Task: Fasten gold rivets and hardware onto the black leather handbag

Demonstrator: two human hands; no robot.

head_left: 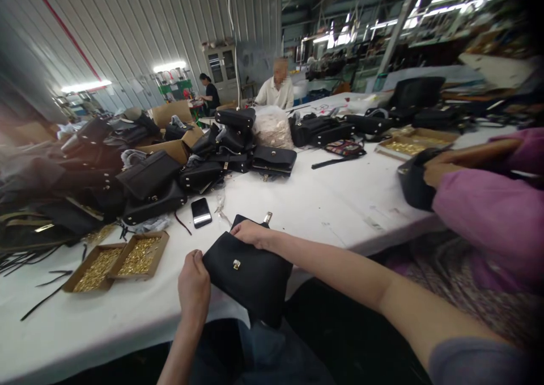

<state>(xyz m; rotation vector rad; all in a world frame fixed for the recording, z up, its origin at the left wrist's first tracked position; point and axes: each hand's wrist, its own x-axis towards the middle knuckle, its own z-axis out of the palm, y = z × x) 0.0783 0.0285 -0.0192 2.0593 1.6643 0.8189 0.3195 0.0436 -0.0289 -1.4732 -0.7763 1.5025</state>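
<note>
A black handbag (250,277) with a gold clasp on its face lies tilted between my hands, over the table's front edge. My left hand (194,283) is closed at the bag's left corner, with fingertips curled against it. Reaching over the top, my right hand (250,233) grips the bag's upper edge near the flap, and its fingertips are partly hidden there. A small metal fitting (267,218) sticks out just beyond my right hand. Two cardboard trays, the nearer-left one (70,286) and its neighbour (147,272), hold small gold parts left of my hands.
A phone (201,212) lies beyond my left hand on the white-covered table (323,204). Several black bags (148,175) are heaped at the left and back. At right, a co-worker's purple sleeve (488,209) reaches toward another black bag (410,184). Another person (276,90) sits across.
</note>
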